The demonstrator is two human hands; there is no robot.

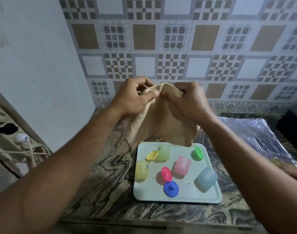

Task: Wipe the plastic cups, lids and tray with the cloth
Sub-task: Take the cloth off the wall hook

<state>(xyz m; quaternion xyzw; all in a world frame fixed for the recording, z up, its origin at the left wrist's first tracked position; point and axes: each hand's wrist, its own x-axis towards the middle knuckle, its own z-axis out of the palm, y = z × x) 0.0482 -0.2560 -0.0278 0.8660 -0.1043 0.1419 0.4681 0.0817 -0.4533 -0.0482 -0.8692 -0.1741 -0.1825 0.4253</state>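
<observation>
Left hand [132, 97] and right hand [186, 100] both pinch cloth [163, 122] top edge, held above tray [212, 198]. Cloth soft, limp, light; likely best bunched in palm. Cups [182, 165] light, probably skid.

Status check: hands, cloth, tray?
Both hands, left and right, grip cloth, held above tray. Cups, lids untouched on tray. Nothing blocking.

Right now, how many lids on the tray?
4: yellow lid far left, green lid far right, pink lid centre, blue lid near edge. None seem hidden.
</observation>
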